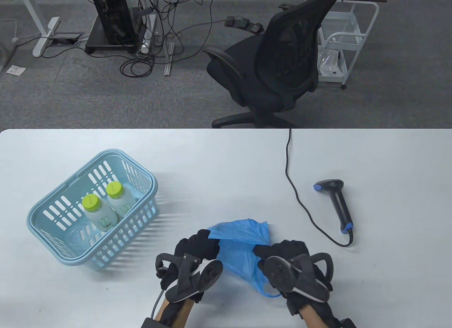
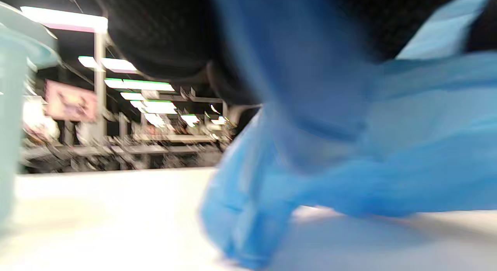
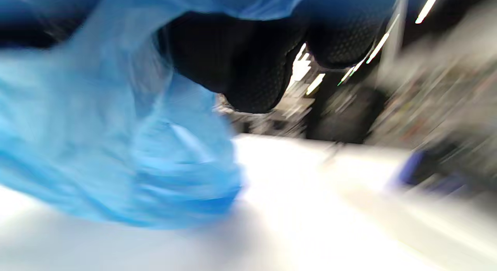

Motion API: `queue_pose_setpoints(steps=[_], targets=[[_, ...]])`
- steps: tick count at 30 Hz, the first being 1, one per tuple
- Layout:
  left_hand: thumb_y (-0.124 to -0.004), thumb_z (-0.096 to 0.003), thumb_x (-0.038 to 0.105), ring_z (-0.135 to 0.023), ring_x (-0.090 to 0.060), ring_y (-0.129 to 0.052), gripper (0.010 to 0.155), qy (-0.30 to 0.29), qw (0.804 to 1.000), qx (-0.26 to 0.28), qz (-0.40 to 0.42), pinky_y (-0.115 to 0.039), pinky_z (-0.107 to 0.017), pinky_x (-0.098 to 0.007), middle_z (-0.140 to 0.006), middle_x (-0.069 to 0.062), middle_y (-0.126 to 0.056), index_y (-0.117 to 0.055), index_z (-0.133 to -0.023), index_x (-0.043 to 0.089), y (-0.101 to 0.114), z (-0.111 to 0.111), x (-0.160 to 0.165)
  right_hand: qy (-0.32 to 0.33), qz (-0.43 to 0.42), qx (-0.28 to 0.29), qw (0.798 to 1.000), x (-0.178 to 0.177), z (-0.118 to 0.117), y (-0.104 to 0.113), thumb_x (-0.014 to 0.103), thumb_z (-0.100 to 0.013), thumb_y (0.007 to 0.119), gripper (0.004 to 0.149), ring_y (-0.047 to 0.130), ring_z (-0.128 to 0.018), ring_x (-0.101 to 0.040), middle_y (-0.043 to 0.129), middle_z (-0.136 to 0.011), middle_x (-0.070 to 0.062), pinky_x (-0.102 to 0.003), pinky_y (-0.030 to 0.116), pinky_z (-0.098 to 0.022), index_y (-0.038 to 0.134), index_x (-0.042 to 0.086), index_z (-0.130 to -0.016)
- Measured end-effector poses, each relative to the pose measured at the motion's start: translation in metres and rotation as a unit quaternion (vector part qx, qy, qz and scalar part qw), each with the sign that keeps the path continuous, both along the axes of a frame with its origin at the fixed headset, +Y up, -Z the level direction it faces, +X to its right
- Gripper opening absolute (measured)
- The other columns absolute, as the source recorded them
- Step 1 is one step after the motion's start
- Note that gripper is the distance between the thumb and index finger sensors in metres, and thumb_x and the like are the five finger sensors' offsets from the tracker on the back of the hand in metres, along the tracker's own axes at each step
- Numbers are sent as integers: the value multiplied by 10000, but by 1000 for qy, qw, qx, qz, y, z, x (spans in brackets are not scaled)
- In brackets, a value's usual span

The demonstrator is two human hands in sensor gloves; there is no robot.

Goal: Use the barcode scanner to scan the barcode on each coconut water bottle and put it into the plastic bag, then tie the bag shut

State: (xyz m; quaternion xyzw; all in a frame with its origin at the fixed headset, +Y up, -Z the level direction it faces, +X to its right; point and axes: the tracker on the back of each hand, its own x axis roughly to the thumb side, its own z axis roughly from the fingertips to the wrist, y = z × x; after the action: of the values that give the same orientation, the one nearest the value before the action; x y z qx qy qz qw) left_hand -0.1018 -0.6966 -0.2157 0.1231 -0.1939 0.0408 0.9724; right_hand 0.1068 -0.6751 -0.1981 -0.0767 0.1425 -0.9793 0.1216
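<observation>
1. Table view: at the lower centre of the frame the left hand and the right hand each grasp an edge of the blue plastic bag, fingers curled into the film, so the bag is stretched between them just above the white table. At the middle left stands a light blue basket with two coconut water bottles upright inside it, side by side, both with green caps. At the middle right the black barcode scanner lies on the table, well apart from the bag, its cable running up to the table's far edge. Beyond the table, at upper right, stands a black office chair.

2. Left wrist view: blurred. The plastic bag fills the right half, hanging to the tabletop; dark gloved fingers sit at the top, against the film. The basket's wall shows at the left edge.

3. Right wrist view: also blurred. The plastic bag fills the left half, with gloved fingers clenched on it at the top centre.
</observation>
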Motion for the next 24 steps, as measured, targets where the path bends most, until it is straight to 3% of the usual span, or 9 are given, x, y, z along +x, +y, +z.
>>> queue_pose_setpoints(steps=[1, 2, 8, 12, 14, 15, 18, 20, 24], targets=[[-995, -542, 338, -450, -49, -1029, 672, -7, 999, -41, 19, -947, -429, -389, -849, 60, -945, -684, -1125, 218, 2, 2, 3, -9, 32, 5, 999, 0, 1, 0, 557, -431, 888, 543, 686, -1027, -469, 605, -1137, -85, -705, 524, -730, 759, 425, -942], [-993, -544, 338, -441, -40, -1021, 690, -22, 997, -61, 41, -947, -425, -381, -847, 60, -939, -665, -1135, 201, 3, 3, 4, 3, 27, 8, 1000, 0, 2, 2, 571, -430, 875, 558, 567, -1046, -544, 483, -1195, -140, -729, 466, -725, 737, 436, -954], [-989, -548, 317, -433, -38, -1003, 722, -115, 963, -176, 171, -942, -432, -380, -845, 51, -922, -626, -1153, 165, 1, 5, 12, 62, 32, -59, 996, -27, -2, -5, 577, -434, 866, 478, 391, -1029, -644, 376, -1215, -219, -760, 413, -699, 798, 453, -891], [-975, -554, 301, -442, -43, -996, 710, -172, 941, -197, 215, -937, -447, -390, -842, 53, -916, -620, -1153, 163, -1, 6, 10, 16, 47, -145, 988, -27, -28, -39, 543, -433, 891, 496, 585, -1022, -620, 480, -1191, -230, -756, 531, -698, 791, 430, -906], [-963, -562, 291, -448, -48, -989, 706, -185, 934, -206, 223, -930, -454, -399, -845, 47, -907, -612, -1155, 139, 1, 7, 8, -5, 33, -155, 987, -15, -38, -50, 486, -441, 920, 494, 908, -942, -375, 861, -1015, -53, -662, 674, -713, 794, 411, -913], [-962, -562, 288, -445, -50, -986, 690, -190, 938, -203, 209, -929, -452, -399, -842, 47, -909, -628, -1151, 157, 1, 7, 6, -35, 1, -144, 989, -5, -42, -50, 442, -448, 927, 494, 1042, -774, -159, 986, -772, 121, -523, 788, -694, 782, 384, -916], [-945, -574, 289, -418, -52, -961, 542, -154, 961, -186, 135, -910, -425, -402, -819, 44, -914, -765, -1083, 242, 3, 7, 2, -87, -16, -90, 992, 15, -43, -40, 494, -419, 952, 523, 1053, -531, -65, 947, -474, 178, -441, 875, -588, 798, 366, -902], [-906, -592, 294, -415, -51, -939, 430, -96, 982, -163, 16, -895, -423, -404, -818, 46, -899, -834, -1012, 355, 3, 8, 3, -89, -6, -97, 991, 16, -41, -41, 528, -393, 967, 531, 1042, -471, -45, 917, -407, 189, -419, 896, -547, 818, 375, -879], [-828, -632, 352, -418, -70, -938, 403, -2, 987, -69, -144, -879, -428, -423, -812, 48, -894, -810, -1031, 399, 6, 13, 9, -35, 42, -165, 985, 2, -38, -47, 505, -399, 969, 479, 1041, -475, -42, 912, -394, 189, -425, 892, -548, 852, 363, -841]])
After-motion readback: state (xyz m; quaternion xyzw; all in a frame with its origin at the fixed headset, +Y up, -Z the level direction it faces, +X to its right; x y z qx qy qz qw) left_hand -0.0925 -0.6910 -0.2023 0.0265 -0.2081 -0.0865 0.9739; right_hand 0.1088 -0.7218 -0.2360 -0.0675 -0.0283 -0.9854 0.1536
